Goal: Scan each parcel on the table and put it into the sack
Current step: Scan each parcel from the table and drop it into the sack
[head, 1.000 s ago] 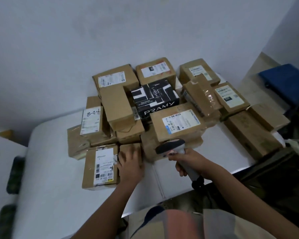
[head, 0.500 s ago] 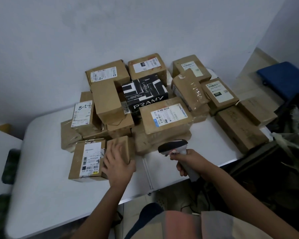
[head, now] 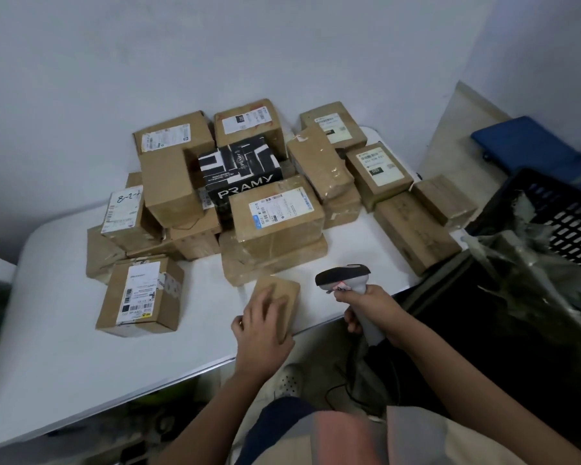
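Left hand (head: pixel 264 325) grips small parcel (head: pixel 279 302) from above; right hand (head: pixel 371 305) wraps scanner (head: pixel 344 280). Cardboard likely stiff, light, taped; hold across short sides.

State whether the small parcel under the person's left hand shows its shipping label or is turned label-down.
No label shows. The small parcel presents plain brown card beside the left hand; where its label sits cannot be told.

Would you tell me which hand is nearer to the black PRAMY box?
Left, narrowly. The left hand grips a small parcel below the PRAMY box; the right hand holds the scanner, lower right.
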A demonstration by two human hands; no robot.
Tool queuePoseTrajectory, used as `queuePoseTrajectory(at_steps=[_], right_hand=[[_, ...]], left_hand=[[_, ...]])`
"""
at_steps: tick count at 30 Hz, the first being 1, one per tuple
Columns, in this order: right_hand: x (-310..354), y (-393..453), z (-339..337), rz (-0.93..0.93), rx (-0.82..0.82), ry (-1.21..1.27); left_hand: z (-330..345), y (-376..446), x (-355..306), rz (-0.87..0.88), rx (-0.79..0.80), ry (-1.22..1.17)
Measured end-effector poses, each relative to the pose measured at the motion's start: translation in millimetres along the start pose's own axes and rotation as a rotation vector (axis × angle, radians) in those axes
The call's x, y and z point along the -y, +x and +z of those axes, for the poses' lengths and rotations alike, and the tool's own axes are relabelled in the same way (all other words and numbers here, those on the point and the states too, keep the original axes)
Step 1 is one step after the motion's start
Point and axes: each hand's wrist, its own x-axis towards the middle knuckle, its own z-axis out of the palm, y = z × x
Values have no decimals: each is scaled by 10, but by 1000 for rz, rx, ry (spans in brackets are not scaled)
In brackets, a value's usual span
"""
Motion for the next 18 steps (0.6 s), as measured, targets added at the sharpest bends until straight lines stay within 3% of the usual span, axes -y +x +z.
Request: queuePoseTrajectory(at_steps=[10,18], right_hand=[[-218,-129,-456,31,-320,172],[-162,-78,-347,47,-368,216]], left_hand=[[292,743,-557,261,220,-103],[82,1256,-332,271,445,-448]])
